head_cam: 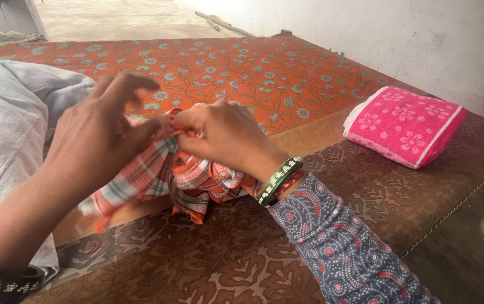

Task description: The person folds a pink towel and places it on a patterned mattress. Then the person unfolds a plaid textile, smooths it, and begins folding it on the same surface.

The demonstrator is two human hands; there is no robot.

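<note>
Orange floral bedding (264, 73) covers the far part of a bed, with a brown patterned spread (366, 191) nearer the camera and a white wall (411, 39) behind. Pale grey fabric (5, 124) lies at the left, cut off by the frame edge. A folded pink flowered towel (404, 125) rests well apart at the right. Between the hands sits a bunched orange checked cloth (183, 177), its folds partly hidden beneath them. The left hand (98, 135) pinches the cloth's upper edge with thumb and forefinger, other fingers lifted. The right hand (225, 135), bangles at the wrist, is closed on the same edge, just beside it.
</note>
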